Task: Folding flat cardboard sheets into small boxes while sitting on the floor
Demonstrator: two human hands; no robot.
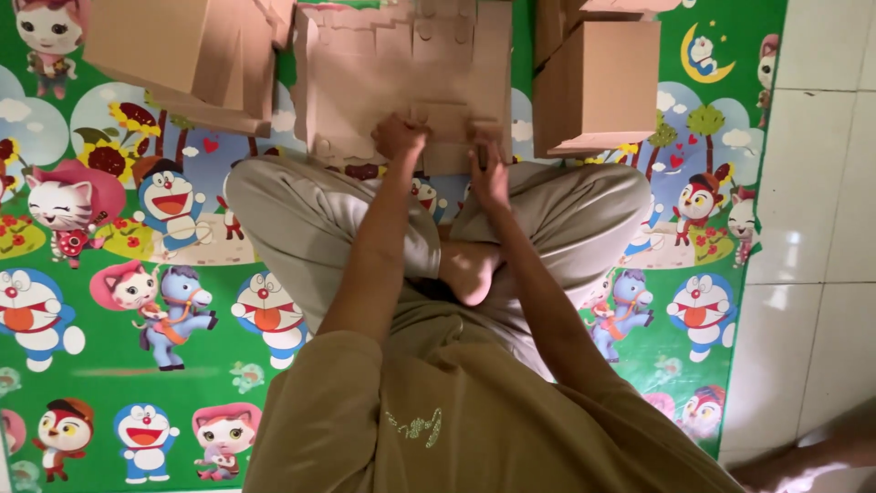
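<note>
A person sits cross-legged on a bright green play mat (109,365) printed with cartoon cats, ponies and round blue figures, and both bare hands reach forward to a flat, die-cut cardboard sheet (401,73) lying on the mat just beyond the knees. The left hand (399,135) is curled into a loose fist and presses on the sheet's near edge; whether its grip pinches the cardboard or only pushes on it cannot be told from this angle. The right hand (488,162) lies just beside it, fingers stretched fairly flat along the small middle flap at the same near edge, its grip narrow and resting on the card rather than wrapped around it. The sheet shows notched tabs along its far edge and folded panels at each side. To its right, touching or nearly touching, stands a made-up cardboard box (602,82) with a flap hanging low. To its left lies a pile of other cardboard pieces (192,55), tilted and overlapping. White floor tiles (821,228) border the mat on the right, and a bare foot (470,269) rests between the person's forearms.
</note>
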